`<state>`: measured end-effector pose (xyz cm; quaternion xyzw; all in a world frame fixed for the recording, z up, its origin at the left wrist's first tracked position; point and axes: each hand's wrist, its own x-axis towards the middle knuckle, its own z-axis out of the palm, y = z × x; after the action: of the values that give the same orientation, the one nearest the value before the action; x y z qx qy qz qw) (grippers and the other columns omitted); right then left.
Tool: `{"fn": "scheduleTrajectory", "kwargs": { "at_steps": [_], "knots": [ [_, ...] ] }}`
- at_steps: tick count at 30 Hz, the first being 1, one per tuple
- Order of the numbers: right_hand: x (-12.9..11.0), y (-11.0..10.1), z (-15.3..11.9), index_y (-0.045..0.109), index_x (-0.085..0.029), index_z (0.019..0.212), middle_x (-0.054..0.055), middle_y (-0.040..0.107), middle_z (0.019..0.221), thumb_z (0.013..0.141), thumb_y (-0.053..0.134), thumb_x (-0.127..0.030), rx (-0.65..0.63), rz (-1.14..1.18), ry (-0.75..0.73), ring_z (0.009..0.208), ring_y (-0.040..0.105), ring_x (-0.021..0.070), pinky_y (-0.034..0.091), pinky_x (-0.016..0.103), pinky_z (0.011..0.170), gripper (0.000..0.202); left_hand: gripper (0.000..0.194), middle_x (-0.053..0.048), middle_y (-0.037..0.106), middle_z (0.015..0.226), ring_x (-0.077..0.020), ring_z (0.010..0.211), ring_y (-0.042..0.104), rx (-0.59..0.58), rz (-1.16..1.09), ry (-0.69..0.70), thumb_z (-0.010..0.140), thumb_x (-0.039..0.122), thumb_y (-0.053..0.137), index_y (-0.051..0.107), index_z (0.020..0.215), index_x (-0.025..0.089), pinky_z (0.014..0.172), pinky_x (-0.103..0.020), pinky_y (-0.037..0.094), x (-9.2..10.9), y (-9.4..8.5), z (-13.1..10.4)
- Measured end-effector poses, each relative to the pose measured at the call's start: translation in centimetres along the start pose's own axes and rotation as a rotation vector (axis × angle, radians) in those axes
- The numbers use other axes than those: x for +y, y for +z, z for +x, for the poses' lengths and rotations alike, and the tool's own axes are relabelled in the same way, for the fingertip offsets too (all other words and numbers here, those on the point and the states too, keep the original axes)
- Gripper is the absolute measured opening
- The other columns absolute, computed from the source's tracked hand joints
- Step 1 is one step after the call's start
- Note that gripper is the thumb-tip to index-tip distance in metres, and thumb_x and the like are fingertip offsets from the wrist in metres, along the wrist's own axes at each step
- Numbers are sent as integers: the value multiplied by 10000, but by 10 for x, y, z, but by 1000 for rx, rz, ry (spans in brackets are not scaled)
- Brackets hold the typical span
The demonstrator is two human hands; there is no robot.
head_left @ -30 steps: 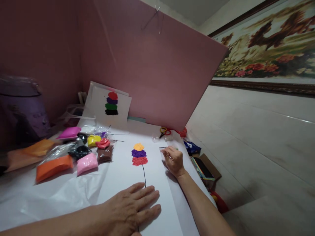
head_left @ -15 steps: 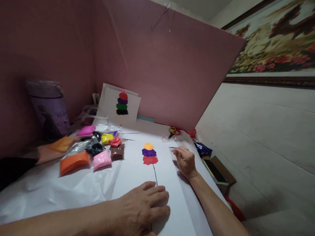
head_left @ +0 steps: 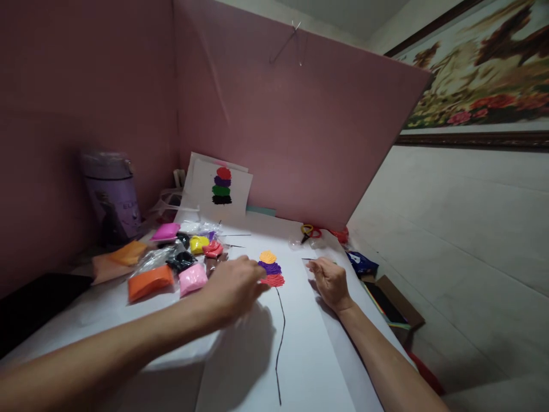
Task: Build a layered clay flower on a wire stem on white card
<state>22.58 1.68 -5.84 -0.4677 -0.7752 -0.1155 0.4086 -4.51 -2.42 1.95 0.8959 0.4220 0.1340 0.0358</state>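
Tool (head_left: 306, 259) crosswise, leftward from right hand (head_left: 330, 282)

Looks like a home craft corner, folks: framed horse picture (head_left: 484, 86) above pale tiles (head_left: 467, 223), purple flask (head_left: 112, 200), and scissors (head_left: 305, 235), bright packets (head_left: 151, 283) and layered artwork (head_left: 270, 268) across the white tabletop (head_left: 107, 323)!

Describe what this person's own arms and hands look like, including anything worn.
The left forearm and right forearm are bare, with no sleeves in view. Neither the left hand, slightly blurred, nor the right hand wears a glove; I make out no watch or bracelet.
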Motion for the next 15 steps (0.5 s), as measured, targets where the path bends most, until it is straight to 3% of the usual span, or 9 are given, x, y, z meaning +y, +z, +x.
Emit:
{"fn": "scheduleTrajectory", "kwargs": {
  "at_steps": [6, 11, 13, 15],
  "knots": [
    [1, 0, -1, 629, -170, 694, 58, 624, 633, 992, 349, -360, 2, -6, 6, 600, 583, 152, 420, 257, 607, 451, 307, -74, 683, 788, -180, 677, 584, 57, 22, -216, 911, 357, 463, 696, 910, 156, 602, -273, 388, -26, -60, 8],
    [2, 1, -1, 630, -170, 688, 53, 617, 618, 986, 370, -354, 20, 21, -7, 582, 571, 150, 413, 260, 594, 437, 352, -36, 654, 779, -109, 680, 535, 104, 121, -282, 909, 298, 407, 685, 948, 86, 608, -205, 305, -46, -90, 2],
    [3, 1, -1, 628, -171, 689, 53, 616, 617, 985, 377, -350, 31, 32, -16, 581, 570, 152, 409, 262, 590, 428, 325, -38, 661, 828, -114, 704, 535, 95, 195, -281, 900, 267, 406, 679, 993, 118, 611, -201, 289, -57, -97, -3],
    [3, 1, -1, 626, -171, 686, 53, 615, 615, 983, 389, -342, 37, 36, -28, 580, 570, 152, 405, 264, 587, 417, 252, -48, 678, 823, -126, 661, 530, -82, 239, -379, 852, 256, 473, 699, 919, 169, 568, -213, 269, -70, -101, -10]
  ]
}}
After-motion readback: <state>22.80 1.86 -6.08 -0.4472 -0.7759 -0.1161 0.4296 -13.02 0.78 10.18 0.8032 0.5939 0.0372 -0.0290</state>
